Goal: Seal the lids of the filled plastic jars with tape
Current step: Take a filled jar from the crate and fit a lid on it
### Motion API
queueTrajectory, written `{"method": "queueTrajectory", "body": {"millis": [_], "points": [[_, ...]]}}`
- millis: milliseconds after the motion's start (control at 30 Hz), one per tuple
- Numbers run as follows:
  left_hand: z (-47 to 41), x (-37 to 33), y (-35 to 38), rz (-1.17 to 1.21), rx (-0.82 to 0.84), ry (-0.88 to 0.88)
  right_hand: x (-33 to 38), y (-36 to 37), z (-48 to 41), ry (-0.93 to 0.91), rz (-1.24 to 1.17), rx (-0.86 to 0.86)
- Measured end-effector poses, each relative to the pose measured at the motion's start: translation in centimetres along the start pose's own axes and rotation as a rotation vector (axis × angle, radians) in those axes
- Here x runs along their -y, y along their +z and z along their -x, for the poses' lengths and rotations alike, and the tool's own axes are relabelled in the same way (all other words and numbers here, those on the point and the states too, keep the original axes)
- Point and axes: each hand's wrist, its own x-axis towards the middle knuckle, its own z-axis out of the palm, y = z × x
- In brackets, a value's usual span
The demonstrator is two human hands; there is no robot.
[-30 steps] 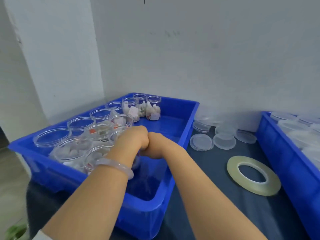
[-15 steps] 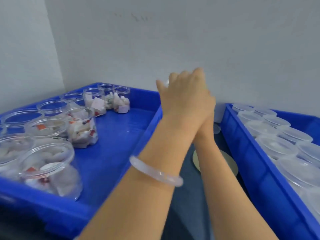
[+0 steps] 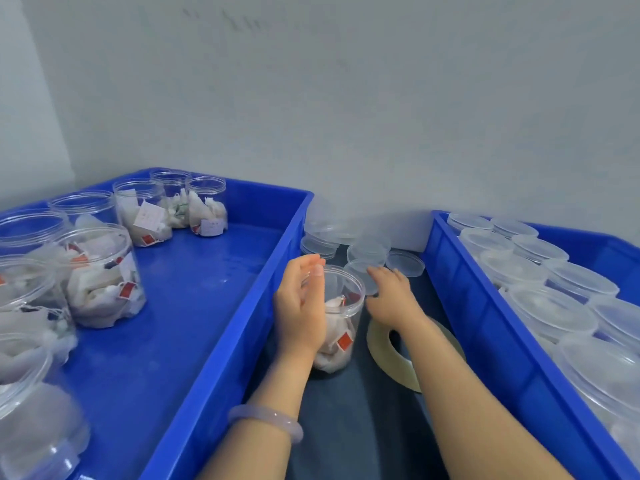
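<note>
Left blue bin (image 3: 214,358) takes up the whole left of the frame and carries a group of open jars (image 3: 100,275), all filled with white sachets bearing small red tags, none with a lid on. Right blue bin (image 3: 485,323) runs down the right edge and holds rows of lidded jars (image 3: 550,313) packed close together; their contents cannot be made out. Between the two bins lies a dark strip of counter (image 3: 353,427). On it, at lower centre, a tape roll (image 3: 379,344) lies flat, partly covered by the right forearm. Just left of the roll, hard by the left bin's wall, one filled jar (image 3: 343,327) stands upright on the counter, its mouth uncovered. Loose lids (image 3: 369,252) lie in a cluster at the far end of the counter, against the wall; the nearest lid (image 3: 356,271) lies just behind the jar's rim. Of the hands, the left hand (image 3: 299,303) is curled round the jar's left side, thumb up near the rim. The right hand (image 3: 393,299) reaches forward with its fingers resting on the nearest lid; its thumb is hidden, so a pinch cannot be confirmed. A pale bracelet (image 3: 266,419) sits on the left wrist.
</note>
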Motion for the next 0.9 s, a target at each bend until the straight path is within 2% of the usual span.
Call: {"method": "queueTrajectory", "body": {"millis": [67, 100, 200, 233, 267, 333, 367, 400, 433, 467, 500, 533, 600, 667, 700, 833, 900], "points": [[-0.1, 0.6, 0.1, 0.037, -0.003, 0.026, -0.6, 1.3, -1.5, 0.019, 0.171, 0.064], [-0.1, 0.8, 0.1, 0.049, -0.008, 0.034, -0.8, 1.8, -1.8, 0.038, 0.185, 0.040], [-0.2, 0.8, 0.2, 0.041, -0.010, 0.018, -0.7, 2.6, -1.7, -0.012, 0.191, -0.136], [-0.1, 0.7, 0.2, 0.045, -0.014, 0.003, -0.5, 2.6, -1.6, -0.037, 0.118, -0.236], [0.0, 0.8, 0.2, 0.049, -0.015, -0.013, -0.2, 2.3, -1.5, -0.010, -0.063, -0.366], [-0.1, 0.9, 0.1, 0.058, -0.011, -0.056, 0.6, 0.6, -1.2, 0.137, -0.656, -0.604], [-0.2, 1.1, 0.1, 0.060, -0.009, -0.080, 1.0, -0.8, -0.8, 0.200, -1.012, -0.620], [-0.2, 1.2, 0.2, 0.064, -0.004, -0.098, 1.6, -2.2, -0.3, 0.244, -1.331, -0.517], [-0.2, 1.2, 0.4, 0.077, 0.010, -0.115, 1.9, -3.2, 0.3, 0.253, -1.526, -0.360], [-0.2, 1.2, 0.7, 0.100, 0.029, -0.133, 2.3, -3.9, 0.9, 0.237, -1.512, -0.185], [-0.2, 1.1, 1.0, 0.123, 0.051, -0.145, 2.8, -4.3, 1.5, 0.204, -1.328, -0.046], [-0.1, 1.1, 1.4, 0.138, 0.072, -0.150, 3.3, -4.2, 1.9, 0.173, -1.098, 0.023], [-0.1, 1.3, 2.0, 0.146, 0.089, -0.152, 3.6, -3.9, 2.4, 0.083, -0.761, -0.033], [-0.1, 1.5, 2.1, 0.157, 0.082, -0.148, 4.3, -4.0, 3.0, -0.076, -0.546, -0.201], [-0.1, 1.5, 2.1, 0.165, 0.081, -0.144, 4.5, -4.1, 3.2, -0.156, -0.487, -0.232], [0.1, 1.2, 2.0, 0.254, 0.095, -0.135, 5.0, -3.6, 4.9, -0.320, -0.435, -0.001], [0.2, 1.3, 1.9, 0.250, 0.094, -0.156, 4.9, -3.4, 5.5, -0.343, -0.302, 0.006]]}}
